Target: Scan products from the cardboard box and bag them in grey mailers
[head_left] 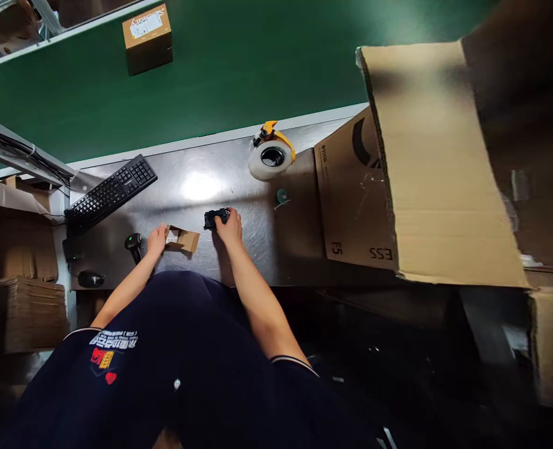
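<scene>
My left hand grips the left end of a small brown cardboard box with open flaps and a white label. The box rests low over the metal table. In my right hand is a small black device, boxy and detailed like a compact camera; its exact kind is unclear. My fingers cover its right side. A short gap separates it from the box. Left of my left hand lies a black barcode scanner.
On the steel table are a black keyboard, a mouse, a tape dispenser and a small green roll. A large open carton stands right. Beyond, a taped box sits on a green conveyor belt.
</scene>
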Tool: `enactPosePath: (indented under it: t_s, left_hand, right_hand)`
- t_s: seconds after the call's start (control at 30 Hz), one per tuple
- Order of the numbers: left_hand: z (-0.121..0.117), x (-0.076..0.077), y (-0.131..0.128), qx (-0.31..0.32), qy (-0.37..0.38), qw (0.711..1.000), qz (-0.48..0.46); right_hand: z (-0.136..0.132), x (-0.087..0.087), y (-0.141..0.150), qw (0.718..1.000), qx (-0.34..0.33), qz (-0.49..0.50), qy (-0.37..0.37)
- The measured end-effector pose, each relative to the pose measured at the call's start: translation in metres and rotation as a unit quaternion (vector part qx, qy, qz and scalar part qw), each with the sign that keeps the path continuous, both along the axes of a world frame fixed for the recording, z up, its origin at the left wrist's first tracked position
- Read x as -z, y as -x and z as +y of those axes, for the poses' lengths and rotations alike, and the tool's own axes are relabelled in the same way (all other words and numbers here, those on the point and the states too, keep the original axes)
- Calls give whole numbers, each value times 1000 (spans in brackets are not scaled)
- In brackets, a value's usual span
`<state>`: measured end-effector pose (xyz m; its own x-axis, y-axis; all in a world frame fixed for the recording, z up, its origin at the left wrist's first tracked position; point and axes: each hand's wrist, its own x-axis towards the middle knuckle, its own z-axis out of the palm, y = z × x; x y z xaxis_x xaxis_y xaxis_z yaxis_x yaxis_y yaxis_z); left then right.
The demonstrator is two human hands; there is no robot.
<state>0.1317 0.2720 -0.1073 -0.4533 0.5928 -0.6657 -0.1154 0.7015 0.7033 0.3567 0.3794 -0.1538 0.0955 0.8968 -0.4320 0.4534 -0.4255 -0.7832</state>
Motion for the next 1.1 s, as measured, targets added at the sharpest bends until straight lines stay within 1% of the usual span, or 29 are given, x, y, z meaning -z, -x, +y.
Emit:
enactPosePath:
  t_s: [0.1, 0.17, 0.27, 0.37, 0.43, 0.5, 0.53, 0.57, 0.6, 0.63, 0.67, 0.7, 0.73, 0.77, 0.83, 0.9, 1.03, 1.1]
  left_hand:
    - [-4, -6, 6, 72, -30, 987, 142]
    - [-5, -13, 10, 126, -52, 968, 213]
    - [-2, -22, 15, 238, -71, 930, 273]
    - [7, -25, 18, 349, -50, 884, 308]
    - [15, -24, 19, 397, -21, 854, 335]
    - [23, -22, 19, 431, 9, 827, 360]
    - [27, -21, 18, 445, 22, 815, 370]
    - [30, -20, 17, 457, 33, 804, 379]
    - [32, -19, 16, 468, 40, 793, 387]
    - [33, -18, 15, 477, 45, 784, 394]
    - [34, -18, 14, 484, 48, 777, 400]
    - [34, -17, 13, 490, 49, 770, 405]
    - [33, -17, 12, 493, 50, 766, 409]
    - [31, -16, 12, 495, 52, 763, 412]
    - [28, -15, 11, 494, 56, 762, 416]
    - [26, -14, 12, 488, 59, 765, 416]
    - [25, -13, 16, 482, 44, 780, 396]
    - [25, -13, 19, 480, 34, 790, 380]
  right_hand:
    - [-3, 4, -1, 995, -48, -85, -28]
    - [-3, 9, -3, 993, -44, -98, -51]
    - [-3, 21, -7, 990, -42, -75, -111]
    - [-3, 26, -11, 984, -53, -56, -163]
    - [-6, 22, -11, 980, -43, -60, -183]
    - [-13, 9, -6, 974, -27, -58, -215]
    - [-19, 0, -1, 969, -29, -49, -240]
    - [-28, -12, 5, 962, -48, -35, -266]
    - [-38, -24, 13, 954, -86, -18, -286]
    - [-49, -36, 21, 946, -139, -6, -294]
    - [-62, -47, 30, 937, -200, -2, -286]
    - [-74, -57, 39, 930, -260, -8, -261]
    - [-85, -65, 47, 925, -307, -20, -223]
    - [-94, -70, 54, 924, -336, -35, -182]
    - [-105, -73, 63, 928, -351, -51, -113]
    - [-108, -69, 65, 935, -340, -45, -86]
    - [-100, -55, 63, 948, -303, -9, -100]
    - [-98, -51, 63, 953, -281, 5, -112]
